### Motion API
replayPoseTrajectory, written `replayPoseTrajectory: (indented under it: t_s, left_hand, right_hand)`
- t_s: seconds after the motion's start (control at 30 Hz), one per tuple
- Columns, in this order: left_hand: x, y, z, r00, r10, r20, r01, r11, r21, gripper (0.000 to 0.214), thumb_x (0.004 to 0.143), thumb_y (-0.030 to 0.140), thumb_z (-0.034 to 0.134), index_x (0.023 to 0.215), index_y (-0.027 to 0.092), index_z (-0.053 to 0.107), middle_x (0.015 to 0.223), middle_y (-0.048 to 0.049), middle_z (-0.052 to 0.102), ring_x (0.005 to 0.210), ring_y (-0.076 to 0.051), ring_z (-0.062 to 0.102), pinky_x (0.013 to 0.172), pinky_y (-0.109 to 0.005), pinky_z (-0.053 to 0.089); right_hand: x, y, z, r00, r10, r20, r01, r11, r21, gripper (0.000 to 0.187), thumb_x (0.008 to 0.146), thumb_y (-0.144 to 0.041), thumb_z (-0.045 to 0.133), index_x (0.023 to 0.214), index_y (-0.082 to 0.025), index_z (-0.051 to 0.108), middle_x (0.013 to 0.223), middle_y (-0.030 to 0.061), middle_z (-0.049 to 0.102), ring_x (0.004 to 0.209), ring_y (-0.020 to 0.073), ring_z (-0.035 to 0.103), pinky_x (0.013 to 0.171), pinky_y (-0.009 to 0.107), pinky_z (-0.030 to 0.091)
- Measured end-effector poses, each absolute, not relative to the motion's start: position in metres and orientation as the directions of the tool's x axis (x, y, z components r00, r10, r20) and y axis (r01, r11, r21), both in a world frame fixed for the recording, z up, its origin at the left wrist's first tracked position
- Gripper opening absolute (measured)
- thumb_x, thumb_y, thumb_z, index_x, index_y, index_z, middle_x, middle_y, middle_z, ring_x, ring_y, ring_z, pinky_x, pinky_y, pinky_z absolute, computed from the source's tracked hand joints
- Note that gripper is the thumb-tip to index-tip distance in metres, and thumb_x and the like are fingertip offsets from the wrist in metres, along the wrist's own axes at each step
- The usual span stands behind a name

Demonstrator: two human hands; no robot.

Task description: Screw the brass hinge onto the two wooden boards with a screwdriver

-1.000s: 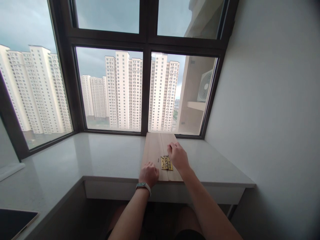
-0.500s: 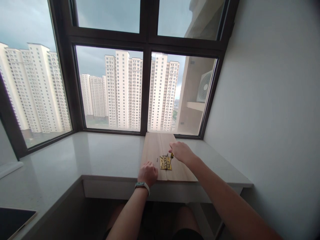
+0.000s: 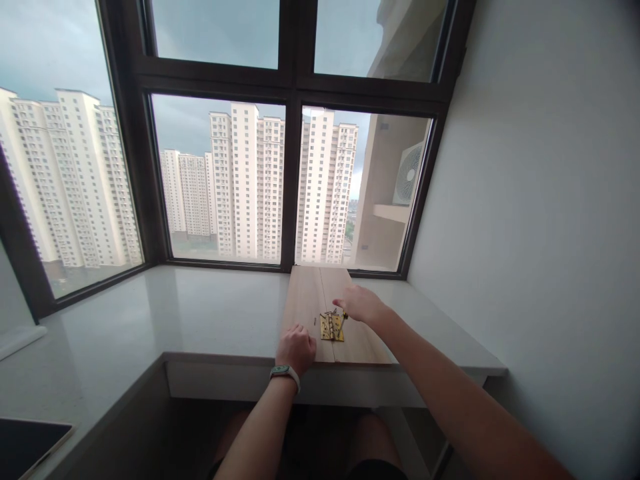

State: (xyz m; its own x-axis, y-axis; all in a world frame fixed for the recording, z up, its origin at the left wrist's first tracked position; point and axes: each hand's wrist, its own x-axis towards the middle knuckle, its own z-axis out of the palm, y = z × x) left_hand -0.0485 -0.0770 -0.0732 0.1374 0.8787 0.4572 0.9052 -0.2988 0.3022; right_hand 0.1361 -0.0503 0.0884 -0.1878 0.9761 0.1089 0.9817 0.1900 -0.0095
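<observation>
Two wooden boards point(image 3: 306, 303) lie side by side on the white counter point(image 3: 200, 313), running from the window to the front edge. A brass hinge point(image 3: 332, 327) sits across their seam, with small screws beside it. My right hand point(image 3: 361, 305) is closed on a small screwdriver point(image 3: 343, 321) with a yellow and black handle, its tip down at the hinge. My left hand point(image 3: 297, 347), fingers curled, presses on the left board near the front edge. A watch is on that wrist.
Dark-framed windows point(image 3: 293, 167) stand behind the counter, and a white wall point(image 3: 540, 200) closes the right side. The counter wraps round to the left. A dark flat object point(image 3: 30, 443) lies at the bottom left. My knees show under the counter.
My right hand has shifted right and lowered the screwdriver onto the hinge, and the arm now reaches in from further right. The left hand has stayed on the board.
</observation>
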Motion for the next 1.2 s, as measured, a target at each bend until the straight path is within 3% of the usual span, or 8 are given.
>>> replayPoseTrajectory:
  t_s: [0.2, 0.47, 0.53, 0.63, 0.7, 0.8, 1.0, 1.2]
  left_hand:
    - [-0.048, -0.075, -0.076, 0.135, 0.865, 0.483, 0.905, -0.306, 0.294, 0.028, 0.097, 0.023, 0.045, 0.088, 0.016, 0.071, 0.101, -0.0126, 0.072, 0.106, -0.022, 0.066, 0.099, -0.035, 0.046]
    - [-0.048, -0.075, -0.078, 0.127, 0.863, 0.488, 0.892, -0.315, 0.325, 0.03, 0.098, 0.023, 0.043, 0.089, 0.015, 0.071, 0.098, -0.012, 0.072, 0.103, -0.02, 0.066, 0.097, -0.032, 0.048]
    - [-0.048, -0.076, -0.077, 0.127, 0.864, 0.487, 0.894, -0.312, 0.321, 0.029, 0.098, 0.023, 0.044, 0.089, 0.015, 0.071, 0.099, -0.0124, 0.072, 0.104, -0.021, 0.066, 0.098, -0.033, 0.047]
    - [-0.048, -0.077, -0.073, 0.123, 0.874, 0.469, 0.907, -0.291, 0.305, 0.027, 0.096, 0.022, 0.046, 0.089, 0.015, 0.071, 0.101, -0.0129, 0.072, 0.106, -0.022, 0.065, 0.1, -0.035, 0.046]
    - [-0.048, -0.079, -0.07, 0.119, 0.887, 0.447, 0.913, -0.275, 0.301, 0.026, 0.096, 0.022, 0.047, 0.09, 0.015, 0.072, 0.101, -0.0124, 0.072, 0.106, -0.022, 0.064, 0.101, -0.036, 0.045]
    - [-0.048, -0.08, -0.067, 0.114, 0.894, 0.434, 0.917, -0.263, 0.301, 0.026, 0.096, 0.023, 0.047, 0.09, 0.016, 0.072, 0.103, -0.0121, 0.072, 0.107, -0.023, 0.064, 0.102, -0.037, 0.044]
    - [-0.048, -0.079, -0.071, 0.114, 0.878, 0.465, 0.914, -0.277, 0.297, 0.026, 0.096, 0.022, 0.047, 0.087, 0.017, 0.071, 0.102, -0.0115, 0.072, 0.104, -0.022, 0.065, 0.101, -0.036, 0.045]
    - [-0.049, -0.076, -0.077, 0.121, 0.871, 0.477, 0.901, -0.298, 0.315, 0.027, 0.097, 0.022, 0.046, 0.087, 0.016, 0.07, 0.099, -0.0114, 0.071, 0.1, -0.02, 0.065, 0.098, -0.035, 0.046]
  right_hand:
    - [0.132, -0.044, 0.089, -0.256, 0.962, 0.089, 0.966, 0.252, 0.056, 0.033, 0.094, -0.045, 0.058, 0.1, -0.015, 0.072, 0.106, 0.0183, 0.072, 0.096, 0.0287, 0.07, 0.078, 0.034, 0.05]
    - [0.131, -0.043, 0.092, -0.352, 0.936, 0.015, 0.936, 0.352, 0.015, 0.009, 0.085, -0.031, 0.071, 0.09, -0.023, 0.072, 0.099, 0.0072, 0.074, 0.093, 0.0224, 0.068, 0.078, 0.029, 0.047]
    - [0.13, -0.044, 0.093, -0.332, 0.943, 0.0, 0.943, 0.332, 0.029, 0.015, 0.086, -0.034, 0.071, 0.097, -0.023, 0.072, 0.103, 0.0085, 0.074, 0.096, 0.0233, 0.068, 0.079, 0.03, 0.048]
    - [0.128, -0.047, 0.094, -0.266, 0.963, 0.039, 0.963, 0.264, 0.062, 0.042, 0.085, -0.05, 0.07, 0.114, -0.019, 0.069, 0.113, 0.0161, 0.071, 0.101, 0.0292, 0.068, 0.081, 0.035, 0.05]
    - [0.126, -0.048, 0.095, -0.225, 0.973, 0.057, 0.969, 0.218, 0.116, 0.05, 0.088, -0.057, 0.064, 0.114, -0.016, 0.071, 0.115, 0.0203, 0.071, 0.103, 0.0324, 0.068, 0.082, 0.038, 0.051]
    - [0.126, -0.047, 0.096, -0.199, 0.979, 0.048, 0.967, 0.188, 0.171, 0.043, 0.091, -0.054, 0.062, 0.102, -0.015, 0.075, 0.11, 0.0208, 0.072, 0.102, 0.0327, 0.069, 0.082, 0.038, 0.051]
    - [0.13, -0.04, 0.095, -0.191, 0.979, 0.063, 0.981, 0.19, 0.029, 0.035, 0.07, -0.047, 0.085, 0.083, -0.016, 0.075, 0.097, 0.0164, 0.074, 0.088, 0.0284, 0.071, 0.074, 0.033, 0.052]
    - [0.132, -0.041, 0.094, -0.326, 0.945, 0.017, 0.945, 0.327, -0.005, 0.021, 0.065, -0.027, 0.089, 0.075, -0.021, 0.072, 0.083, 0.0065, 0.073, 0.083, 0.0227, 0.069, 0.072, 0.03, 0.048]
